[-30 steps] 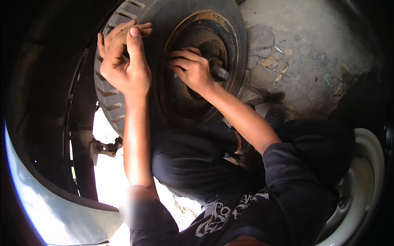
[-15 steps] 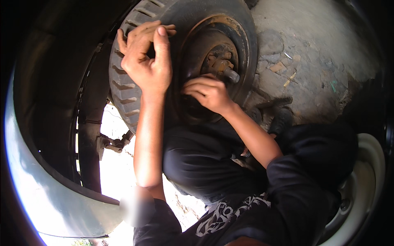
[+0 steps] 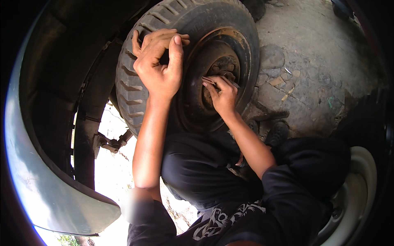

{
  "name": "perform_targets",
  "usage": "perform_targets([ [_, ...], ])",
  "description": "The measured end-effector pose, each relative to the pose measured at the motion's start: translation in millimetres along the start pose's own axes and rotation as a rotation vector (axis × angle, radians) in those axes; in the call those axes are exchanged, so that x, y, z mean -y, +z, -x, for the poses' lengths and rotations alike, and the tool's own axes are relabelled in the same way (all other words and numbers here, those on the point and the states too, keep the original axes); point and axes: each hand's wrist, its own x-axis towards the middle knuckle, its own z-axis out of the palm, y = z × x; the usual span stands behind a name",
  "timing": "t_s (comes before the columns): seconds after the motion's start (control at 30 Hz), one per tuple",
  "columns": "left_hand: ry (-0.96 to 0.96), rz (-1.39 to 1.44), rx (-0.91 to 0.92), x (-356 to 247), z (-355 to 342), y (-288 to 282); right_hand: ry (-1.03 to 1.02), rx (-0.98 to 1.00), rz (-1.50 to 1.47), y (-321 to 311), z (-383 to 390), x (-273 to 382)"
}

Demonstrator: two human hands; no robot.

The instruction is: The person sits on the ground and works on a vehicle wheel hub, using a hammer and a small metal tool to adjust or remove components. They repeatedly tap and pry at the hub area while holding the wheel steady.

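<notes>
My right hand [image 3: 223, 94] had moved up from the lower left of the rim [image 3: 198, 61] to the middle of the wheel, in front of the rusty hub [image 3: 225, 65]; that put my fingers at the hub bolts instead of the rim, and I judged the work to be centred there now.

On the far left, the pale, shiny fender [image 3: 69, 192] curved round the dark wheel well [image 3: 49, 90]. Next came my left hand [image 3: 162, 67], raised before the tire [image 3: 201, 20], thumb up and fingers loosely bent, much as before. It gripped nothing that I could see, and I could not tell whether it touched the rubber.

The wheel stood upright ahead of me, between and behind my hands. My right thumb and fingertips were drawn close together; whether they pinched something small, I could not tell.

Further right, a tan chip [image 3: 276, 80] and a green scrap [image 3: 331, 101] lay on the rough floor [image 3: 312, 49].
</notes>
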Motion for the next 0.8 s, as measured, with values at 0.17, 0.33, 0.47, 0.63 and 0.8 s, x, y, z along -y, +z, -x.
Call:
perform_targets([
  [0.17,-0.009,0.011,-0.003,-2.1,-0.6,0.7,0.008,-0.023,-0.025,3.5,2.8,2.2],
  [0.33,0.006,0.027,-0.016,-1.0,-2.7,2.4,-0.002,-0.043,0.025,4.9,-6.6,0.8],
  [0.47,0.002,0.012,-0.023,-2.4,0.4,2.2,-0.025,0.005,-0.019,11.5,22.2,-3.9],
  [0.63,0.019,0.005,-0.023,1.8,-0.3,0.3,0.037,-0.076,-0.029,21.6,18.0,-0.6],
  [0.8,0.028,0.013,-0.056,2.9,-0.3,4.0,0.169,-0.083,-0.047,32.5,38.7,-21.9],
])
